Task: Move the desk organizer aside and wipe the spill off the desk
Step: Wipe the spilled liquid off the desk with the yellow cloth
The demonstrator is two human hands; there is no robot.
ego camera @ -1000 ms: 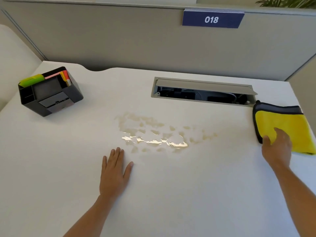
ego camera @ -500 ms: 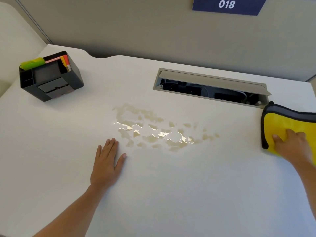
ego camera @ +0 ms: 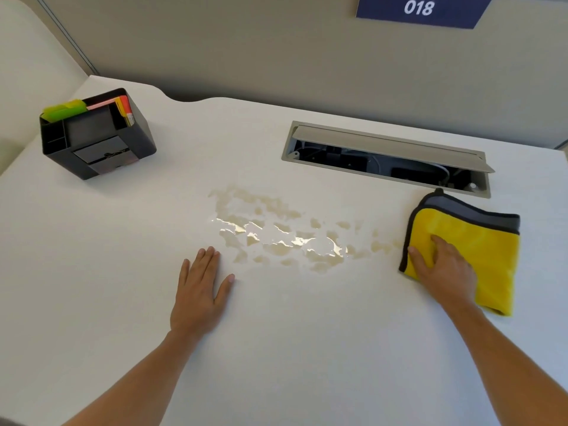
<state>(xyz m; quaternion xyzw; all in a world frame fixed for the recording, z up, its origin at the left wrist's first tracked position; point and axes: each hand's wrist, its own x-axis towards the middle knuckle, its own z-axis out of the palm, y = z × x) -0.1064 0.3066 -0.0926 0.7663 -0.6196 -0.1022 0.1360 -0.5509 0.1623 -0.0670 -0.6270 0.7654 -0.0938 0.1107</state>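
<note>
A black desk organizer (ego camera: pixel 101 139) with green, pink and orange notes stands at the desk's far left. A pale brownish spill (ego camera: pixel 282 235) spreads in patches across the middle of the white desk (ego camera: pixel 276 348). My left hand (ego camera: pixel 199 290) lies flat on the desk, fingers apart, its fingertips just short of the spill's near left edge. A folded yellow cloth with a grey border (ego camera: pixel 479 241) lies at the spill's right end. My right hand (ego camera: pixel 442 269) presses down on the cloth's near left part, fingers gripping it.
An open cable hatch (ego camera: pixel 387 158) with a raised grey lid is set into the desk behind the spill. A grey partition wall with a blue "018" sign (ego camera: pixel 421 9) runs along the desk's back edge. A pale curved divider stands at the far left.
My right hand has slid the yellow cloth leftward, up to the spill's right end. My left hand has stayed flat on the desk. The view has shifted to the right.
</note>
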